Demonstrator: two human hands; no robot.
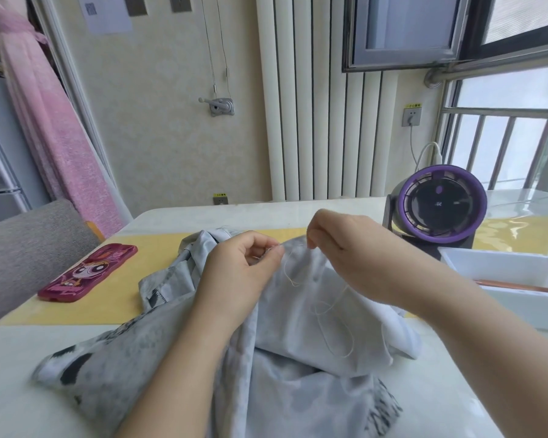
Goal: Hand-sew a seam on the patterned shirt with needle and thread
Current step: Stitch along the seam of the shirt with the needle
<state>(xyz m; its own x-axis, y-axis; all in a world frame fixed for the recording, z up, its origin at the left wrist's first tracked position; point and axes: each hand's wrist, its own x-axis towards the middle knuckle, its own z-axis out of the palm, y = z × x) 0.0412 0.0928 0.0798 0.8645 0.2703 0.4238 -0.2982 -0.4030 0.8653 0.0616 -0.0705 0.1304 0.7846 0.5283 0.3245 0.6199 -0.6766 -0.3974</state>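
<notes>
A grey patterned shirt (298, 384) lies bunched on the table (19, 399) in front of me, its edge lifted between my hands. My left hand (238, 273) pinches the raised fabric edge and a thin needle (274, 246) at its fingertips. My right hand (345, 248) is just to the right, fingers curled and pinching the same fabric edge near the needle's tip. A pale thread (332, 320) hangs from the seam and loops loosely over the shirt below my right wrist.
A pink phone case with a cartoon figure (89, 273) lies to the left on the yellow mat (133, 279). A purple desk fan (440, 210) stands at the back right. A white tray (513, 279) holding a reddish object sits at the right edge.
</notes>
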